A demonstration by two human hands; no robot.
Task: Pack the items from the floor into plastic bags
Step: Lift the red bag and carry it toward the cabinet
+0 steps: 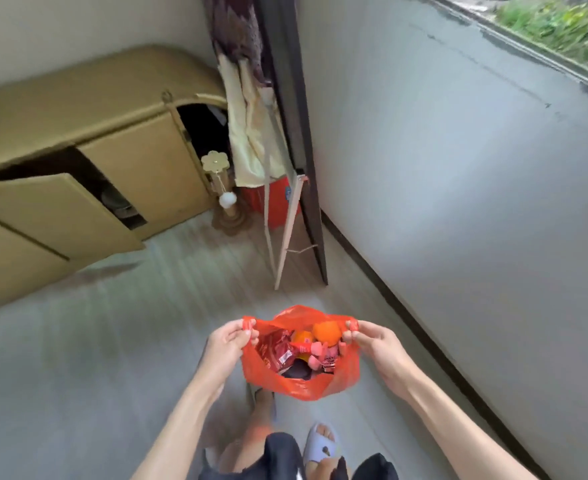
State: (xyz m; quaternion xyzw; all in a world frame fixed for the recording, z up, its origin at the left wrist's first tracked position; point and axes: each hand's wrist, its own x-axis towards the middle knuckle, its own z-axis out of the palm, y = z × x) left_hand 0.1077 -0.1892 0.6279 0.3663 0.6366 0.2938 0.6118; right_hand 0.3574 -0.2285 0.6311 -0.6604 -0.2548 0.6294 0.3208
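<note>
An orange-red plastic bag [306,382] hangs open in front of me, above the floor. My left hand [225,344] pinches its left handle and my right hand [372,344] pinches its right handle, pulling the mouth wide. Inside lie an orange fruit [326,332], a red snack packet [275,351], pink wrapped pieces [322,353] and something dark at the bottom. No loose items show on the floor in this view.
A tan cabinet [88,157] with open doors stands at the left. A small wooden stand [228,202], a red container [278,202] and a folding rack with a cloth [251,133] lean by the dark door frame. A grey wall [459,202] runs along the right. My slippered feet [320,441] are below.
</note>
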